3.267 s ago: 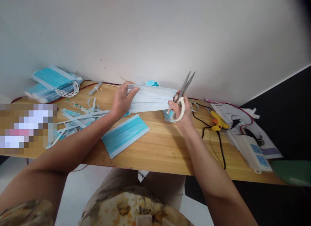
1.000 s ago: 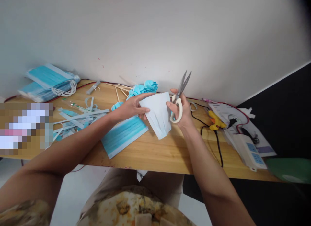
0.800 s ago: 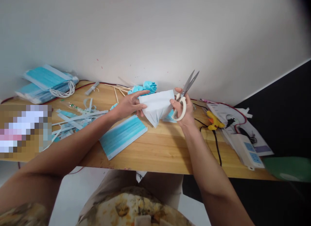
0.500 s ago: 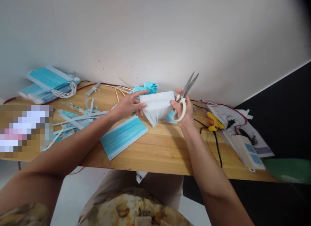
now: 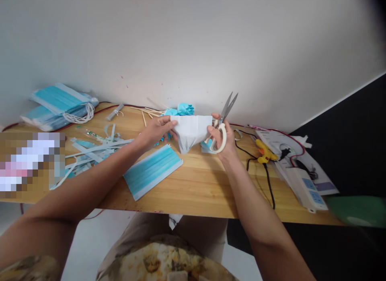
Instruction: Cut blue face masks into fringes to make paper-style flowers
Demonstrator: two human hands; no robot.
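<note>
A face mask (image 5: 193,130), its white side toward me and its lower part gathered to a point, is held up above the table between both hands. My left hand (image 5: 161,130) pinches its upper left corner between thumb and fingers. At the right edge my right hand (image 5: 226,140) grips the mask with thumb and fingertips. That same hand also carries white-handled scissors (image 5: 223,132), blades slightly apart and pointing up. On the table below lies a flat blue face mask (image 5: 153,171) without visible ear loops. Blue flower-like pieces (image 5: 184,109) sit behind the held mask.
Packed blue masks (image 5: 60,100) are stacked at the back left, above a heap of cut strips (image 5: 93,150). Wooden sticks (image 5: 144,115) lie at the back. To the right are a yellow glue gun (image 5: 265,151), cables, papers and a white power strip (image 5: 306,188).
My left fingers, stretched out along the mask before, have closed on its upper left corner. The held mask and scissors have shifted slightly left.
</note>
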